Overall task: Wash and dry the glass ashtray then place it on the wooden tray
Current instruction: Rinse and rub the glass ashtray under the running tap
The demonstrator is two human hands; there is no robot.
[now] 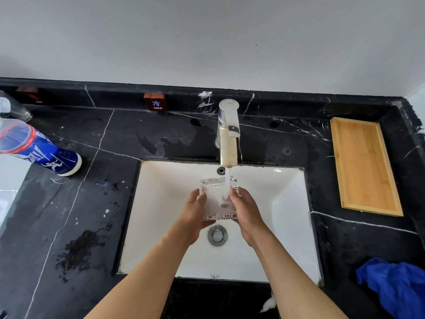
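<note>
A square clear glass ashtray is held over the white sink, tilted up on edge. My left hand grips its left side and my right hand grips its right side. Water runs from the chrome faucet onto the ashtray's upper right part. The wooden tray lies bare on the black counter to the right of the sink.
A blue cloth is crumpled on the counter at the near right. A blue-and-white bottle lies at the left, a clear bottle behind it. A small COLD sign stands on the back ledge. The drain sits below my hands.
</note>
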